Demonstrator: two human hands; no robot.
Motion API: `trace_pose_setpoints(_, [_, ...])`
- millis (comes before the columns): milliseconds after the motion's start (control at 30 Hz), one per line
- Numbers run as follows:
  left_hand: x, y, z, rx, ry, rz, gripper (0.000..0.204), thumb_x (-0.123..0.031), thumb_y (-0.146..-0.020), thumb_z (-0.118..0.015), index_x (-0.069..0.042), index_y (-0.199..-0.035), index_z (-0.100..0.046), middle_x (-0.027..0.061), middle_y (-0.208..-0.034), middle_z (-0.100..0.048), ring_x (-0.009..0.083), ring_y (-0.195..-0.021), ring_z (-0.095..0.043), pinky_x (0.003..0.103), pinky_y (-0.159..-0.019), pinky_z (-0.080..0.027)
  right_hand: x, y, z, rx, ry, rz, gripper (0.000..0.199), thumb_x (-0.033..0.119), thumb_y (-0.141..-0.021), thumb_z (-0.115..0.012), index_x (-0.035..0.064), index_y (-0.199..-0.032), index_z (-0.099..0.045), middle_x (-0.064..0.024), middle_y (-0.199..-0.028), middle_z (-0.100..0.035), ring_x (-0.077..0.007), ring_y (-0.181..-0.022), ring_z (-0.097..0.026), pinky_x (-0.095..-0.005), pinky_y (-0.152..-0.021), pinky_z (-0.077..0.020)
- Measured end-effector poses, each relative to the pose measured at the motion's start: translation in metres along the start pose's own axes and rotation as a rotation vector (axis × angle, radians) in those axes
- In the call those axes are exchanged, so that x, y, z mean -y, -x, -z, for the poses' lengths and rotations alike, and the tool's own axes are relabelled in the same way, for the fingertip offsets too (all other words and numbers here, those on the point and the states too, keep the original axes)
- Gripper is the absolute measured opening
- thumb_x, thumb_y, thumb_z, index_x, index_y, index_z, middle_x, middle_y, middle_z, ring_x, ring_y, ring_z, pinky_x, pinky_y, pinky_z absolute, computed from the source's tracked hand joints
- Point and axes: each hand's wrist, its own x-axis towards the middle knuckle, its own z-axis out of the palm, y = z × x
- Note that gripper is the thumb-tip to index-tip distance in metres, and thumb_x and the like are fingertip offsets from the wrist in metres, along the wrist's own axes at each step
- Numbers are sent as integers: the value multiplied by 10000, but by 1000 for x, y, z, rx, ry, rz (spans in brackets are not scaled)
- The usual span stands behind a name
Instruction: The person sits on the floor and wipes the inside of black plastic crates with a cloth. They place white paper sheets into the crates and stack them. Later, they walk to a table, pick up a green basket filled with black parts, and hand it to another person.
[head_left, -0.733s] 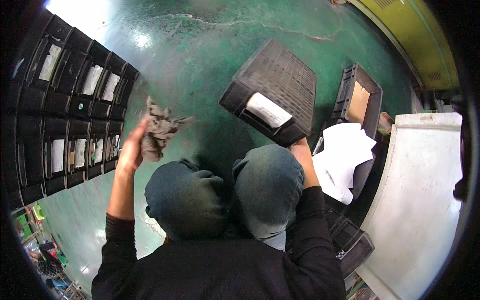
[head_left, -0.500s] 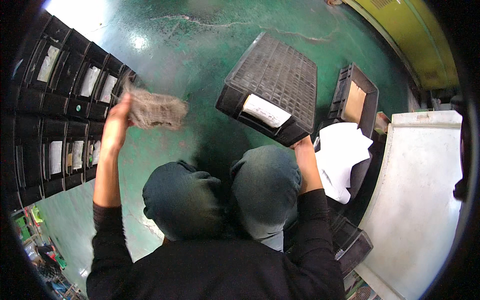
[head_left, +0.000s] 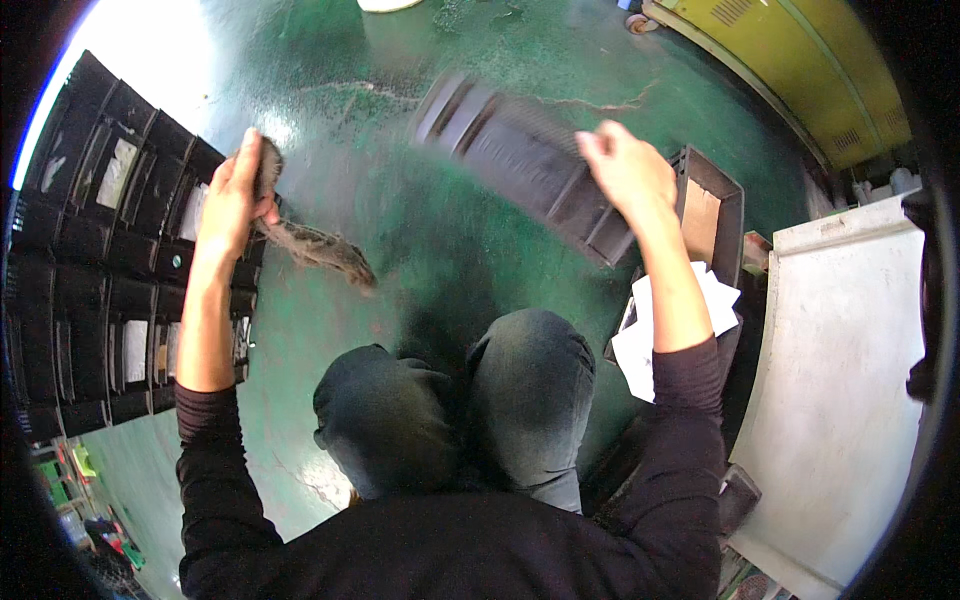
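A worn grey-brown rag (head_left: 320, 250) hangs from my left hand (head_left: 232, 200), whose fingers are closed round one end of it. Its loose part droops to the right over the green floor. To the right, a black plastic crate (head_left: 520, 160) is tipped with a ribbed side toward me, slightly smeared by motion. My right hand (head_left: 635, 170) is at the crate's upper right edge and appears to grip it there; the fingertips are partly hidden. Both hands are raised beyond my bent knees.
Stacked black crates (head_left: 80, 270) with paper labels stand at the left. Another black crate (head_left: 735, 215) with brown board inside lies at the right, beside white sheets (head_left: 640, 340). A pale panel (head_left: 840, 330) and a yellow-green cabinet (head_left: 790, 50) edge the right side.
The crate has turned from showing its gridded underside and label to a ribbed side. My right hand has moved from its near corner to its upper right edge. The rag has swung lower.
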Motion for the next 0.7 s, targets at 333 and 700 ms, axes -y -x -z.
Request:
trace_pose_setpoints(333, [-56,-13,-139,540,-740,-293,701,-613,-857,-458,54,-1039,-577,268,-994,-619,377,-990,-594,430,-847,-447,171,67,-95,299,846,942,283,239,-842,-545,145,-1074,-677,-31,-1099,-650,-222,-1024,-605,-481,-822,-457])
trace_pose_setpoints(700, [6,-6,-197,698,-525,-317,642,-496,-912,-435,101,-1140,-504,319,-1034,-575,412,-1024,-562,405,-879,-427,103,130,-37,171,-481,951,104,143,-778,-586,120,-863,-642,-65,-868,-629,-249,-854,-629,-334,-728,-516])
